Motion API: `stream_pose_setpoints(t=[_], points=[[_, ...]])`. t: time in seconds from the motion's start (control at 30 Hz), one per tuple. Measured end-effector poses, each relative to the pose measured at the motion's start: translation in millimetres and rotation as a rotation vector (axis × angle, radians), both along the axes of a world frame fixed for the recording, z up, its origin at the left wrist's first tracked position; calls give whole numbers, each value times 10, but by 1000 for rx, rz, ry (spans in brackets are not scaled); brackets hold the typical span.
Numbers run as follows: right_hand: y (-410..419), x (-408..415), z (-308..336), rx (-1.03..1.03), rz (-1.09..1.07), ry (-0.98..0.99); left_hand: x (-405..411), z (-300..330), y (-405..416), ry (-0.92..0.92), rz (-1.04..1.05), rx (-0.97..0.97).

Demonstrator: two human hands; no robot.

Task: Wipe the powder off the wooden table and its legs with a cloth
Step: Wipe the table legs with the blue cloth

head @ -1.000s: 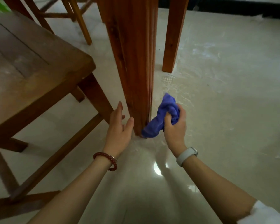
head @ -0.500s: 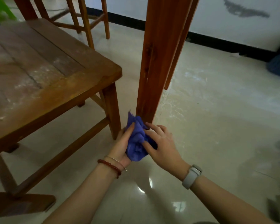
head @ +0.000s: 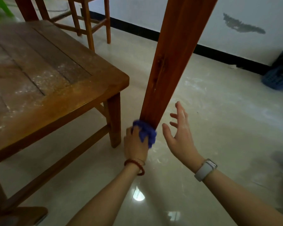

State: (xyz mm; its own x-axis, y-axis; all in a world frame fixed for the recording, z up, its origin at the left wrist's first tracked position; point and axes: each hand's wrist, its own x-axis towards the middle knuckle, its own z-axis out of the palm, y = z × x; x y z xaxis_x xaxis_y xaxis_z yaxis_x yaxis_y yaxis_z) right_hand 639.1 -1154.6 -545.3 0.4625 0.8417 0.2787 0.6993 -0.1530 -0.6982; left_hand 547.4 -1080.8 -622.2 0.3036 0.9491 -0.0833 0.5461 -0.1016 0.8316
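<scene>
Cloth [head: 145, 132], blue and bunched, sits at the foot of the table leg [head: 168, 62], gripped by the left hand [head: 135, 144], which hides part of it. The right hand [head: 180, 132] hovers just beside the leg, fingers spread, holding nothing. Left, a powder-dusted stool [head: 55, 82] is cut off; no writing is readable.

Left hand [head: 135, 143] grips the bunched blue cloth [head: 145, 132] against the table leg's [head: 167, 66] base; right hand [head: 180, 136] hovers beside, fingers spread.
</scene>
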Motion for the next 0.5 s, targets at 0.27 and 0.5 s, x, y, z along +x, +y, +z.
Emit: stream_pose_setpoints(t=[0.27,0.5], points=[[617,6,185,109,-52,343,-310,-29,160,-338,220,-21],[590,183,180,111,70,405,-7,396,135,-417,90,330]])
